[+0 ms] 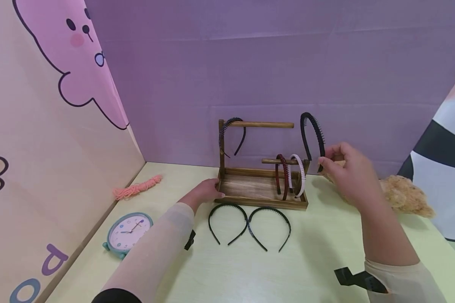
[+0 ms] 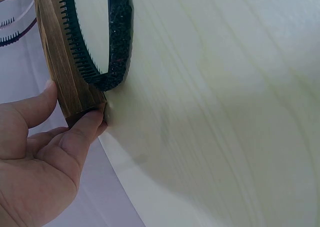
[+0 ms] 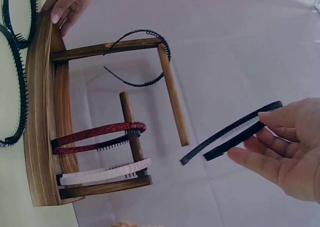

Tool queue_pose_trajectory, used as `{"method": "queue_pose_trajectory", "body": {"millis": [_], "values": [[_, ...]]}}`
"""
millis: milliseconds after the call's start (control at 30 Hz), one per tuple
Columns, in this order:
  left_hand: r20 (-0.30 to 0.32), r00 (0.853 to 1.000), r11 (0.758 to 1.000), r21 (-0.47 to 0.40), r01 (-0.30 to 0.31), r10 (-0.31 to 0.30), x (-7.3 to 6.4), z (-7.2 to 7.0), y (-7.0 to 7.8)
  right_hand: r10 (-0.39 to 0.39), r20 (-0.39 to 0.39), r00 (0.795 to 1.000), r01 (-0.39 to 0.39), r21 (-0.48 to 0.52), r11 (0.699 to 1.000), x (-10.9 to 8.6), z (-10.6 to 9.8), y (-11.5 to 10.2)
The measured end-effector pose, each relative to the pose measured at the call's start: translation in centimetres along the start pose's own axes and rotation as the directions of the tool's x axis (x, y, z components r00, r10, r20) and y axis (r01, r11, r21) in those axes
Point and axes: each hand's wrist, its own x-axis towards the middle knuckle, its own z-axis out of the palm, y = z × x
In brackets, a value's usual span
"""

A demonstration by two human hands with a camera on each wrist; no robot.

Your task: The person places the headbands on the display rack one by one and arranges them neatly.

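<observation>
Black toothed headband (image 1: 318,131) is pinched in the right grip (image 1: 349,174), brown wooden rack (image 1: 265,202) in the left grip (image 1: 204,192)! The rack could be nudged askew if its upper bar (image 1: 269,125) is clipped.

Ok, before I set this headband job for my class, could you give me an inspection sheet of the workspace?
Surface: pale table, faintly grained.
Job's things: wooden rack; dark headband on its upper bar; dark red headband and white headband on its lower bar; two black headbands lying in front.
Clutter: teal clock and pink cord bundle at left; fuzzy tan object at right, partly hidden.
Grips: left grip holds the rack's left end; right grip pinches a raised headband.
Cables: nothing seen.
Surroundings: purple backdrop behind; printed panels either side.
</observation>
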Motion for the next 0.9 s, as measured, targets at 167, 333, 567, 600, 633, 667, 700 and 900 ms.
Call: {"method": "queue_pose_trajectory", "body": {"millis": [167, 333, 567, 600, 633, 667, 700, 900], "values": [[0.006, 1.000, 1.000, 0.005, 0.008, -0.008, -0.1, -0.1, 0.1, -0.006, -0.052, 0.999, 0.006, 0.009, 1.000, 1.3, 0.4, 0.1], [0.000, 1.000, 1.000, 0.010, 0.003, -0.003, -0.1, 0.0, 0.0, -0.009, -0.077, 0.997, 0.012, 0.040, 0.999, 2.8, 1.3, 0.2], [-0.002, 1.000, 1.000, 0.000, -0.006, 0.006, 0.1, 0.1, -0.1, -0.009, -0.123, 0.992, 0.020, 0.088, 0.996, 4.9, 3.0, 0.8], [-0.001, 1.000, 1.000, 0.001, -0.008, 0.008, 0.1, 0.1, -0.1, -0.012, -0.134, 0.991, 0.024, 0.093, 0.995, 5.2, 3.2, 0.9], [-0.001, 1.000, 1.000, 0.000, -0.008, 0.008, 0.1, 0.1, -0.1, -0.013, -0.144, 0.990, 0.028, 0.101, 0.995, 5.4, 3.5, 1.0], [-0.001, 1.000, 1.000, -0.001, -0.008, 0.008, 0.1, 0.1, 0.0, -0.018, -0.153, 0.988, 0.035, 0.107, 0.994, 5.7, 3.8, 1.1], [-0.001, 1.000, 1.000, -0.001, -0.007, 0.007, 0.1, 0.1, 0.0, -0.017, -0.159, 0.987, 0.035, 0.110, 0.993, 6.0, 4.1, 1.1], [0.000, 1.000, 1.000, -0.002, -0.006, 0.006, -0.1, 0.0, 0.1, 0.007, -0.138, 0.990, 0.011, 0.130, 0.991, 7.0, 5.7, 0.8]]}}
